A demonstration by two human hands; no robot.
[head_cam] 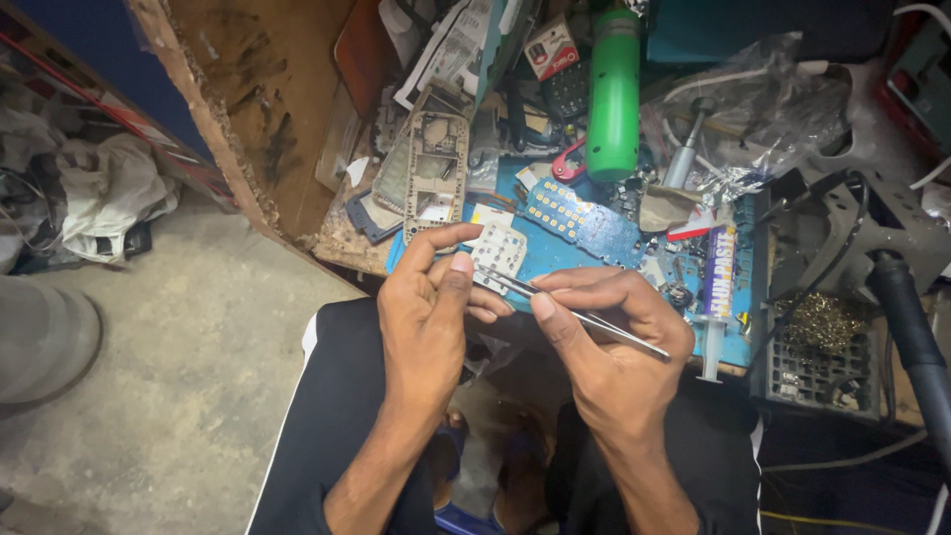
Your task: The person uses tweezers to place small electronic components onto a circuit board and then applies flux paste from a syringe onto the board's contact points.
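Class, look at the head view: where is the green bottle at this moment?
The green bottle lies at the top centre of the head view on the cluttered bench, just above the blue circuit board and left of the crumpled clear plastic bag.

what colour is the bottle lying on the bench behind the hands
Green, bright and plain. The bottle shows best in the head view, lying among the clutter at the back of the bench.

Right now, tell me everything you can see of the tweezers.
The tweezers are slim, silvery and metallic-looking, with two long straight arms tapering to fine tips. They lie slanted, tips up-left toward the left hand, blunt end down-right past the right hand. The right thumb and fingers pinch them near the middle, with the arms close together. The tips sit at the left fingertips; whether they grip anything is too small to tell. They are held above the lap, in front of the blue mat.
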